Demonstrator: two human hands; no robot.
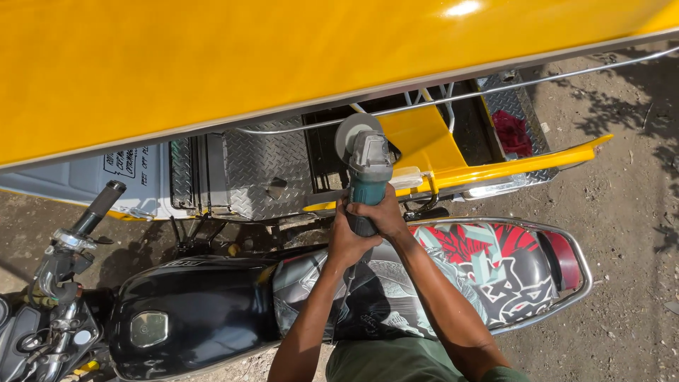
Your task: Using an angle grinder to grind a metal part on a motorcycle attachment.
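Note:
Both hands grip the body of a teal and grey angle grinder (368,170). My left hand (349,239) wraps the lower handle, and my right hand (382,212) closes over it from the right. The grinder's round grey disc (353,132) points up, next to the lower edge of a glossy yellow sidecar roof (283,56). My arms reach over a motorcycle seat (495,265) covered in a red, teal and grey pattern.
A black fuel tank (191,311) and a handlebar grip (99,206) lie at the lower left. Diamond-plate metal flooring (262,166) and a yellow sidecar frame (509,168) sit behind the grinder. A red rag (511,133) lies on the plate. Dirt ground (622,212) is at the right.

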